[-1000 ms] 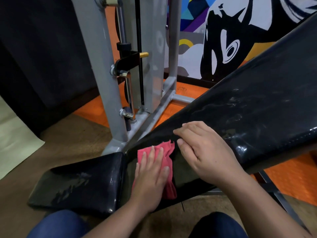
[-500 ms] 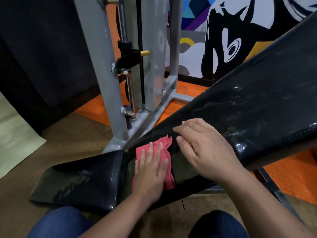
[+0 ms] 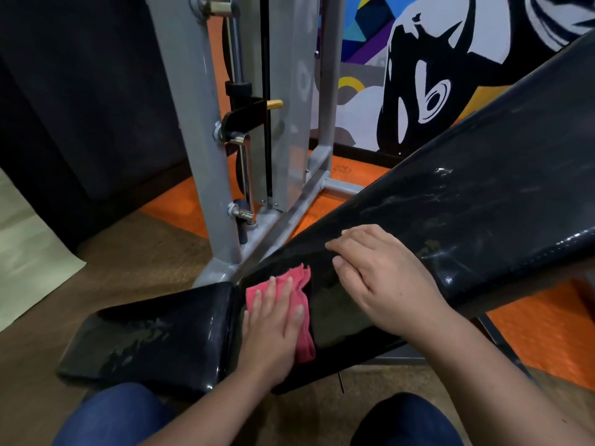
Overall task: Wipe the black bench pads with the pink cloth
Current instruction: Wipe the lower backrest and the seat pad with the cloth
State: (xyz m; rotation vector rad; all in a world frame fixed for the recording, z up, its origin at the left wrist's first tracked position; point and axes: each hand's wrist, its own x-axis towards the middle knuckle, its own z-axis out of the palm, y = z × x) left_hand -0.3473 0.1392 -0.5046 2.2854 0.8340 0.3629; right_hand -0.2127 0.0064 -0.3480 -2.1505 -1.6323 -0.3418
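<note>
Denim-covered knees (image 3: 109, 416) showing at bottom edge. Left hand (image 3: 273, 329) lying flat, fingers straight and spread, pressing pink cloth (image 3: 299, 284) onto narrow lower end of inclined back pad (image 3: 467, 220). Cloth crumpled, soft, sitting just beside gap to seat pad (image 3: 154, 336). Right hand (image 3: 383, 284) resting on back pad, fingers loosely bent, grasping nothing. Both pads glossy black vinyl, streaked. Back pad's long axis rising from lower centre toward upper right, widening. Grey steel frame (image 3: 196, 156) standing behind; painted mural (image 3: 418, 75) lying farthest.
</note>
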